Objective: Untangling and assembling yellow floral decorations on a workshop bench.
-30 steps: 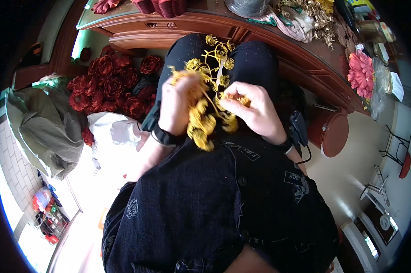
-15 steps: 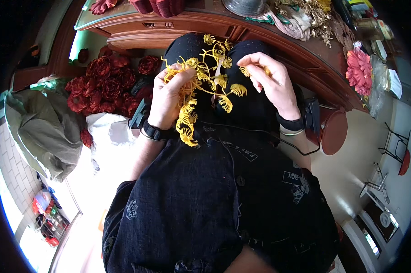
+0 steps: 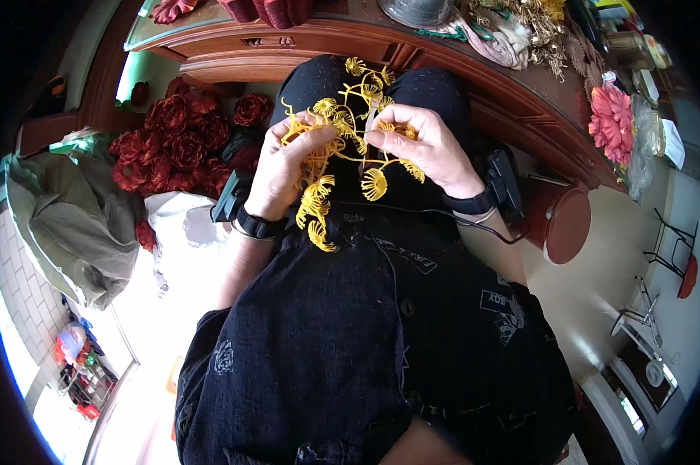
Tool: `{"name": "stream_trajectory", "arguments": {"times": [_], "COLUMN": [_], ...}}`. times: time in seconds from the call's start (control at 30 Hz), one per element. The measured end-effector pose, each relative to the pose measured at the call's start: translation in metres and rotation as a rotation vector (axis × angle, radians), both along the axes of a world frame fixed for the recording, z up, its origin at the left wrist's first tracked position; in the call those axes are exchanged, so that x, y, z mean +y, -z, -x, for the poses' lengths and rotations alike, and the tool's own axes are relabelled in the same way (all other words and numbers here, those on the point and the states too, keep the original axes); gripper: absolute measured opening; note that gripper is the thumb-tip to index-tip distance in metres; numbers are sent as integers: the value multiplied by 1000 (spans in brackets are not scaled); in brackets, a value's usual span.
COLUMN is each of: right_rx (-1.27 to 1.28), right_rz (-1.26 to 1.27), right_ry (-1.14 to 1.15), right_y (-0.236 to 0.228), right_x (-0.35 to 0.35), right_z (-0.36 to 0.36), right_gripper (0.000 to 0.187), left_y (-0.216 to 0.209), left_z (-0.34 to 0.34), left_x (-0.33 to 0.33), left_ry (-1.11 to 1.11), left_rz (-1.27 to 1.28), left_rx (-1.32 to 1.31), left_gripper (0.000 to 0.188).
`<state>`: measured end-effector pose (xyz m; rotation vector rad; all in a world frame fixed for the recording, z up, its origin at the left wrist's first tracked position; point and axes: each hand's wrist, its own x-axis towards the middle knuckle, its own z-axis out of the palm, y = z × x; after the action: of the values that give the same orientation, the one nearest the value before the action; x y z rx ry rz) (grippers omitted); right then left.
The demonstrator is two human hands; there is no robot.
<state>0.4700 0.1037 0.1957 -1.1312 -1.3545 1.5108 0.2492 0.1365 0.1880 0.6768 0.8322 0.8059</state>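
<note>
A tangled bunch of yellow plastic flower stamens (image 3: 314,208), thin stems with fringed round heads, lies over my dark-trousered lap. My left hand (image 3: 282,169) grips its stems between thumb and fingers, with some heads dangling below the hand. My right hand (image 3: 434,151) is closed, thumb against fingers, around some of the fringed yellow pieces. Its fingertips meet the bunch just right of my left hand. More yellow heads (image 3: 355,67) stretch up between my knees. What lies inside each grip is partly hidden by the fingers.
Dark red artificial flowers (image 3: 187,139) are heaped at the left, by a grey-green cloth (image 3: 79,217). A brown wooden desk (image 3: 319,43) stands ahead, bearing a metal pot (image 3: 416,9) and a pink flower (image 3: 611,122). A round red-brown stool (image 3: 567,225) is at the right.
My right hand has moved left and closer to my left hand, reaching the bunch. The heads on the right have shifted with it. My left hand has stayed nearly in place.
</note>
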Motion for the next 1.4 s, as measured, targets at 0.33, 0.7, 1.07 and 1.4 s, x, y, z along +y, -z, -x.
{"name": "stream_trajectory", "arguments": {"times": [0.33, 0.7, 1.07, 1.4], "right_rx": [-125, -108, -103, -257], "right_rz": [-175, -198, -162, -334], "right_ry": [265, 311, 335, 418], "right_y": [-4, -1, -4, 6], "right_x": [-5, -8, -10, -11], "right_z": [25, 29, 30, 32], "right_gripper": [18, 18, 18, 14], "left_y": [-21, -1, 0, -2], "left_z": [-25, -28, -23, -27], "left_x": [-6, -14, -12, -13], "left_ry": [372, 273, 278, 227], "left_rz": [-187, 237, 187, 141], "left_rx": [289, -59, -27, -79], "left_gripper": [35, 17, 18, 14]}}
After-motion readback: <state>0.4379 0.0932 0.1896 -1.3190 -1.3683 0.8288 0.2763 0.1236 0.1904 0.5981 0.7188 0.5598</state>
